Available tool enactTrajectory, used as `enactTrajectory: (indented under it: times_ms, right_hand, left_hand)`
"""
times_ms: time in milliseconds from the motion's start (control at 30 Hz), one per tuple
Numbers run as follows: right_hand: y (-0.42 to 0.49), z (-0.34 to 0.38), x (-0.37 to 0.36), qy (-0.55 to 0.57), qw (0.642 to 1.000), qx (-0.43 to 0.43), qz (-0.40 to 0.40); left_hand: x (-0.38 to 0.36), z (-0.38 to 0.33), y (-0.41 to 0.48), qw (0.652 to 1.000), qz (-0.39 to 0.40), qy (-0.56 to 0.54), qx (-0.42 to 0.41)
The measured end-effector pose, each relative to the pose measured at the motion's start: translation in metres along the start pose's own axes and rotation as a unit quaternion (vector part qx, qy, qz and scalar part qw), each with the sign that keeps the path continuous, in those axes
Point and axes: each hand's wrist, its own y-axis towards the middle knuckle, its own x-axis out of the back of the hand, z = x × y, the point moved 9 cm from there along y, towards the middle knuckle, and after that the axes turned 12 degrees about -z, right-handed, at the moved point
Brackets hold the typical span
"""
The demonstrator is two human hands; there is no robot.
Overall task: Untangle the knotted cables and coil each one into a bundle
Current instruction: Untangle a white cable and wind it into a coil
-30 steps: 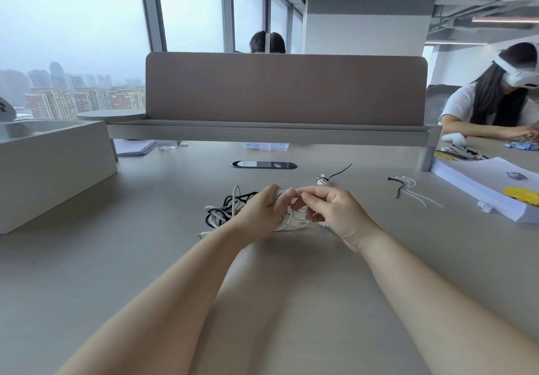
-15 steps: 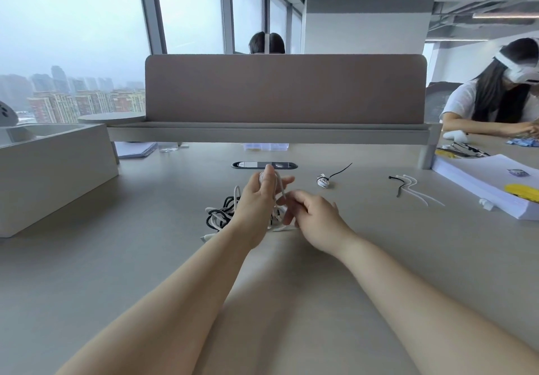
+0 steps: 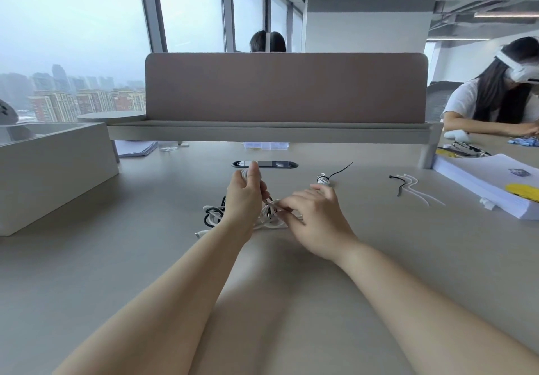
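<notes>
A tangle of white cable (image 3: 269,219) and black cable (image 3: 212,213) lies on the grey desk (image 3: 145,258) in front of me. My left hand (image 3: 243,196) is raised over the tangle and grips a coil of white cable, thumb up. My right hand (image 3: 313,217) sits just to the right and pinches a white strand near the knot, its outer fingers spread. The hands hide much of the knot. A small coiled bundle tied with a black tie (image 3: 323,178) rests farther back on the right.
Loose black and white cable ties (image 3: 408,186) lie at the right. A stack of white paper (image 3: 490,185) sits at the far right, a grey box (image 3: 49,167) at the left. A desk divider (image 3: 285,88) stands behind. Another person works at the right.
My left hand has stayed raised with the white coil, lifted from the low position a second ago. My right hand has shifted slightly right and spread its fingers while pinching the strand.
</notes>
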Motion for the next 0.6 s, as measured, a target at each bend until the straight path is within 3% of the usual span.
enactTrajectory:
  times_ms: [267,600]
  right_hand:
    - [0.009,0.002,0.031,-0.016,0.992,0.007,-0.123]
    - [0.006,-0.025,0.037,0.073,0.976,-0.115,-0.170]
  left_hand:
    - [-0.017,0.000,-0.014,0.981,0.089,0.165,-0.056]
    - [-0.039,-0.006,-0.035,0.969,0.232,0.088,0.006]
